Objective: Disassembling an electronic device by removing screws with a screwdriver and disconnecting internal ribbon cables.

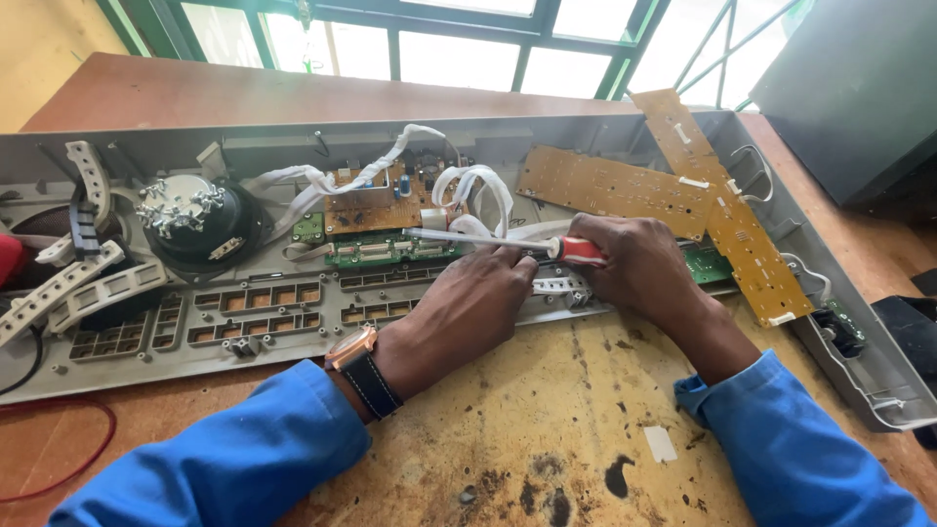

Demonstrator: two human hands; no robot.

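Observation:
A long grey plastic casing (293,337) lies open across the wooden bench, its inside facing up. My right hand (639,268) grips a screwdriver with a red handle (581,251); its metal shaft points left over a green circuit board (386,249). Beside it, my left hand (468,307) rests on the casing's front edge, with its fingers near the shaft. A watch with a dark strap (361,371) sits on that wrist. Both sleeves are blue.
Brown circuit boards (605,185) and a long brown strip board (727,215) lie crossed at the right. A round black speaker (195,220) sits at the left with white ribbon cables (468,185) near it. A red wire (93,454) loops on the stained bench. A dark box (859,88) stands at the far right.

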